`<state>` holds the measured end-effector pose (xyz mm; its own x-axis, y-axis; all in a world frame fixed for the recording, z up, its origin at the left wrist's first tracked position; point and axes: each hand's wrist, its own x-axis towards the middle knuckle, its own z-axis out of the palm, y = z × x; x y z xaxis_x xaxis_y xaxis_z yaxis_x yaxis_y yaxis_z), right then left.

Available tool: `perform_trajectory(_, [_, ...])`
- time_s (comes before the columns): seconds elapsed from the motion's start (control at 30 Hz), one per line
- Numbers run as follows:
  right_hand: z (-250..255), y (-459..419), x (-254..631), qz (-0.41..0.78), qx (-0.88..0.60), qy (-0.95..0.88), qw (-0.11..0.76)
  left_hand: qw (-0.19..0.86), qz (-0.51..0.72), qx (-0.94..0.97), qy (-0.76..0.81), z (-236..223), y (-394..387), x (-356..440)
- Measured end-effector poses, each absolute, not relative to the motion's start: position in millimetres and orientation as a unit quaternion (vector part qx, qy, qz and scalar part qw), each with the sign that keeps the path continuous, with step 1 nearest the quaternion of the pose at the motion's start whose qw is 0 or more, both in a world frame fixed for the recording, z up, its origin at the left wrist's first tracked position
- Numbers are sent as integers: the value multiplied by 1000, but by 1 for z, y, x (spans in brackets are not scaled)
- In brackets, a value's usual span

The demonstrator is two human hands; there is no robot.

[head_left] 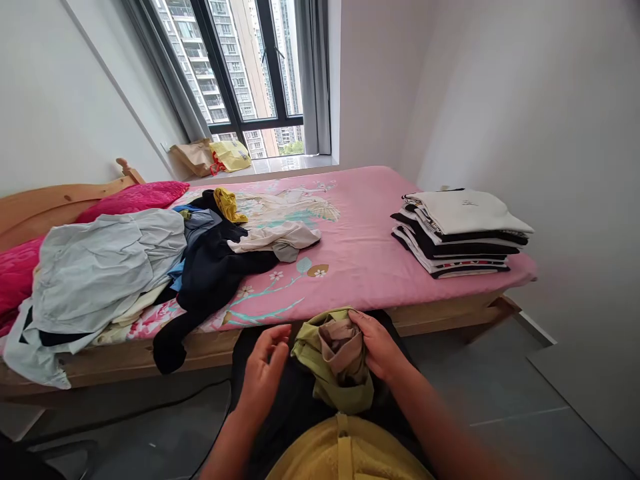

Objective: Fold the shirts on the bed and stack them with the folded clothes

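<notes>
An olive-green garment (pixel 347 397), bunched up with a pinkish-brown cloth part (pixel 344 347) in its middle, lies over my dark-trousered lap. Its exact kind cannot be made out. My right hand (pixel 377 343) grips the upper right edge, thumb on top. Just left of the garment is my left hand (pixel 267 363), fingers bent and apart, holding nothing. A mustard-yellow top (pixel 315 450) covers my own body below.
On the pink flowered bed (pixel 350 280) stands a folded clothes stack (pixel 465 233) at right. Loose clothes, including a grey-white garment (pixel 110 267) and a black garment (pixel 215 267), heap at left. A black cable (pixel 150 405) crosses the floor. Bags (pixel 195 158) sit by the window.
</notes>
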<state>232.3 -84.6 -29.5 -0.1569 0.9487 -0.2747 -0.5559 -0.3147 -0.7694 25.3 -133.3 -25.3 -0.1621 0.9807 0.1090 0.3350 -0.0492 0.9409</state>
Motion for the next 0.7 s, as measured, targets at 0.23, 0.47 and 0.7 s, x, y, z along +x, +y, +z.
perform_trajectory(0.23, [-31,-84,225,740,-333,-243,532,395,402,620,547,-10,-136,64])
perform_trajectory(0.47, [-53,-74,260,703,-340,-215,586,597,631,271,414,11,-119,43])
perform_trajectory(0.7, [-65,-90,256,669,-381,-248,588,674,634,85,370,17,-115,29])
